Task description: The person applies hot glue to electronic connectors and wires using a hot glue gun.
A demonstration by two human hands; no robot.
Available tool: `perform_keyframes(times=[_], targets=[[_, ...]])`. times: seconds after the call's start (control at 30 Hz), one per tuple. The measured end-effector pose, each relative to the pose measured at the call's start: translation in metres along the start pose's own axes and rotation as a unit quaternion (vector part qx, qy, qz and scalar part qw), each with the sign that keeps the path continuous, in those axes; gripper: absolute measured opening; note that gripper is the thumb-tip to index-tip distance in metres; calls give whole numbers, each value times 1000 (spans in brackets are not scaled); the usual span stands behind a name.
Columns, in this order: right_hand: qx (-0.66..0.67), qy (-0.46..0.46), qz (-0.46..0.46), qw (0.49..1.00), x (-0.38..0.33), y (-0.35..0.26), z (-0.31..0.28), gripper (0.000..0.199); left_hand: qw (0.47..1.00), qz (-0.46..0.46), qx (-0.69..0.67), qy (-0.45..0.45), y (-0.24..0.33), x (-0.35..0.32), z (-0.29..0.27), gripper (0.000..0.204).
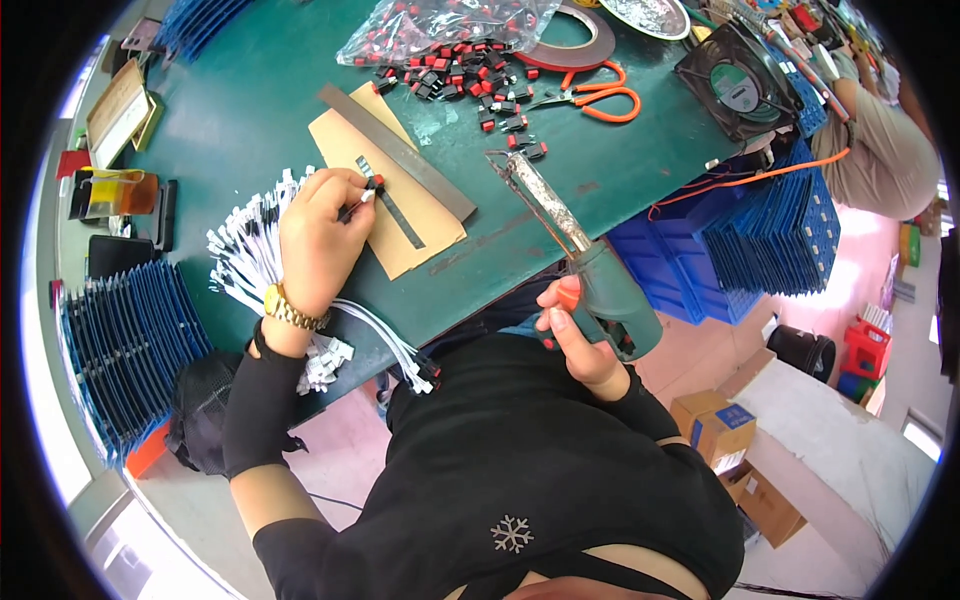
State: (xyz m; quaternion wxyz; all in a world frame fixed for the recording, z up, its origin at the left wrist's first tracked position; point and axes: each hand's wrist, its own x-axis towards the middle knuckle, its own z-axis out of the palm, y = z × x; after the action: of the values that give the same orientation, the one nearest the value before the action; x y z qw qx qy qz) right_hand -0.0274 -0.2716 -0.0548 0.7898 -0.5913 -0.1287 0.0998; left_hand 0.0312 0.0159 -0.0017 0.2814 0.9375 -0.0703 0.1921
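Black sleeves cover both forearms that come up from the lower edge. Nearest, the right hand point(578, 335) is wrapped tight around the green grip of a soldering gun point(590, 280), thumb on its orange trigger, the long metal barrel slanting up and left over the green table point(260, 90), its tip near a steel ruler point(398, 152). The left hand point(318, 235), with a gold watch at the wrist, has its fingers pressed together, pinching a small red and black connector point(372, 186) against a tan card point(395, 215) on the tabletop. A bundle of white wires point(250, 255) lies under and left of that hand, their ends fanned toward the table's left side, some trailing off the near edge. Farther out, loose red and black connectors point(470, 85) are scattered beside a clear bag point(440, 25) of more. Orange-handled scissors point(595, 95) lie to their right, near a black fan point(735, 80). Blue trays point(125, 340) stand stacked at the left.
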Motion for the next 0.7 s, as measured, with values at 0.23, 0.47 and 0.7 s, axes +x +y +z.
perform_keyframes(times=[0.23, 0.47, 0.7], targets=[[-28, -11, -3, 1000, -2, 1, 2, 36, 996, 61, 60, -35, -8, 1, 0, 13], [-22, -19, 5, 1000, -1, -7, 4, 36, 956, 226, 171, -80, -10, 6, -7, 17], [-23, -8, 8, 1000, -7, -2, -2, 36, 896, 288, 309, -138, 7, 0, -6, 12]])
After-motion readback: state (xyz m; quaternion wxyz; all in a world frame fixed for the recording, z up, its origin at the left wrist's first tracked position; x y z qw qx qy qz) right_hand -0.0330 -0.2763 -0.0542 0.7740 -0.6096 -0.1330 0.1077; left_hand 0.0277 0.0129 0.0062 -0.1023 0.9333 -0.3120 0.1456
